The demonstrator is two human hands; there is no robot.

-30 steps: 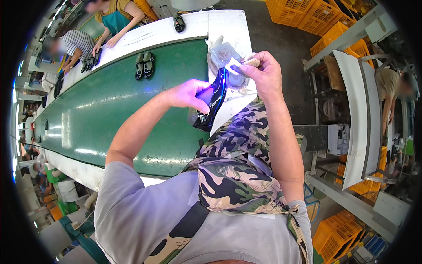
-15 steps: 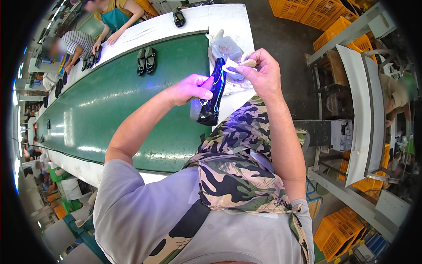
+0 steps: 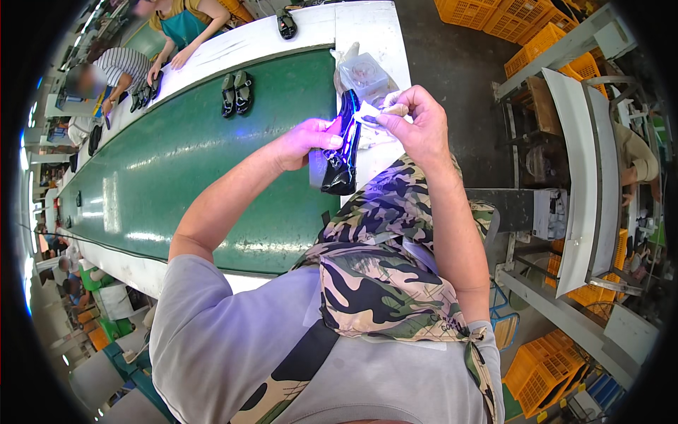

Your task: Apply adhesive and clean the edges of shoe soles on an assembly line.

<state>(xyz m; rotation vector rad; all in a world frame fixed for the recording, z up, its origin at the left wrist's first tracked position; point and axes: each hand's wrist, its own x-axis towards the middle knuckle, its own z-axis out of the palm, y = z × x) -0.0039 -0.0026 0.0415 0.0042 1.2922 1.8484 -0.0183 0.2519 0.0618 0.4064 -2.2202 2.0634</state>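
**Head view: shoe part held upright for wiping at the belt's end**

Head camera looked down on a long green conveyor belt [image 3: 176, 184] framed by a white counter [image 3: 367, 35]; it carried the work past seated people along its far edge, one reaching a hand [image 3: 154, 71] toward dark pieces there. A pair of dark sandals [image 3: 236, 92] lay mid-belt, well apart from the person's hands.

Over the counter's near right edge, above a camouflage apron [image 3: 381, 233], the left hand [image 3: 305, 140] was closed around a glossy black shoe upper [image 3: 342, 152], keeping it upright, presumably so its face turned toward the other hand. The right hand [image 3: 417, 124] pinched a small white cloth [image 3: 370, 113] against the upper's top. A clear plastic tub [image 3: 363, 71] stood just beyond on the counter, likely within easy reach. Yellow crates [image 3: 508, 18] were stacked by the right-hand racks.
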